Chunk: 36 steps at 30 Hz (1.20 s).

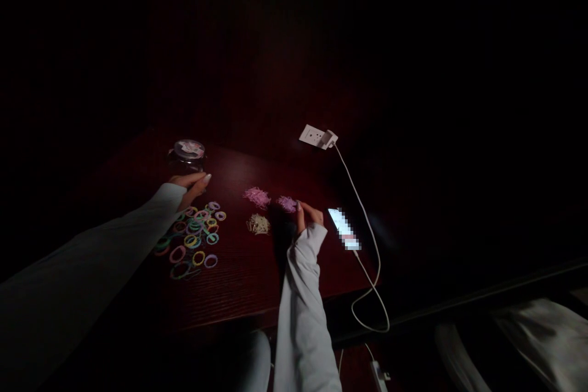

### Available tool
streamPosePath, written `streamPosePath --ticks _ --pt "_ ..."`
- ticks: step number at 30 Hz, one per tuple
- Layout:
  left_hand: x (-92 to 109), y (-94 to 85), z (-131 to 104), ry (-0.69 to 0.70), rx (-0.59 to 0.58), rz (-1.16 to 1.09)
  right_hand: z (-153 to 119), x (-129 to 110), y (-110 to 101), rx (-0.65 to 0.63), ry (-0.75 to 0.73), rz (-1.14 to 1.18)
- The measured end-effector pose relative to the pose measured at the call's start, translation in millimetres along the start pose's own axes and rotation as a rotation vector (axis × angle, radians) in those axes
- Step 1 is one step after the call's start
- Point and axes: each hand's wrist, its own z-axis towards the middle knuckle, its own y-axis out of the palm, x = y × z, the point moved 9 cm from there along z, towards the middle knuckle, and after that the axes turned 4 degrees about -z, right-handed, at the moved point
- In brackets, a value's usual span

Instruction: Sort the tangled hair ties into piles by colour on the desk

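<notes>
My right hand [310, 215] is at the right edge of a small purple pile [286, 203], its thumb and fingertips pinched together; what is between them is too small to make out. My left hand [190, 186] hovers over the left of the dark red table, fingers together, just in front of a clear lidded jar [188, 149]. Anything in its fingertips cannot be made out. Below it lies a spread of colourful hair ties [192, 239]. Between the hands are a pink pile [257, 197] and a pale yellowish pile [258, 224] of thin small pieces.
A lit phone [344, 229] lies right of my right hand, with a white cable [362, 205] running to a charger in a wall socket [313, 136]. The table's front edge [220, 320] is near my legs. A power strip [379, 376] is below.
</notes>
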Motion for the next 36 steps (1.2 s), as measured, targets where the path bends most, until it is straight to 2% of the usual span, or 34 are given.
streamPosePath --ticks 3,7,11,16,18,21,23,25,27,31,34,36 --pt "2.0 3.6 -0.8 -0.033 -0.065 0.072 -3.0 35.9 -27.7 0.038 0.047 -0.140" --pt "17.9 5.5 -1.9 0.007 -0.129 0.076 -5.0 64.0 -27.4 -0.080 0.096 -0.279" --pt "29.8 6.1 -4.3 0.030 -0.148 0.059 -11.8 67.0 -15.5 -0.183 0.137 -0.410" --pt "31.2 7.7 -4.7 0.029 -0.167 0.064 -18.2 63.5 -5.0 -0.277 0.165 -0.439" --pt "30.8 7.7 -3.7 0.041 -0.176 0.082 -18.1 63.9 -5.2 -0.276 0.157 -0.431" --pt "30.3 8.1 -2.3 0.078 -0.192 0.123 -14.2 60.9 -9.3 -0.194 0.112 -0.428" --pt "29.8 10.1 -2.0 0.107 -0.210 0.132 -10.2 49.4 -7.0 -0.132 0.043 -0.421" --pt "28.3 13.7 -2.3 0.121 -0.236 0.111 -7.1 24.1 7.5 -0.124 -0.083 -0.409" --pt "27.0 16.9 -2.5 0.127 -0.256 0.077 -7.3 -14.6 34.7 -0.171 -0.251 -0.391" --pt "25.6 15.6 -0.8 0.127 -0.238 0.017 -16.8 -98.6 102.2 -0.287 -0.546 -0.338" --pt "21.4 12.1 2.0 0.101 -0.210 -0.021 -23.5 -130.7 141.7 -0.316 -0.604 -0.365" --pt "16.6 11.3 3.9 0.076 -0.194 -0.055 -28.7 -136.6 153.7 -0.310 -0.589 -0.378"
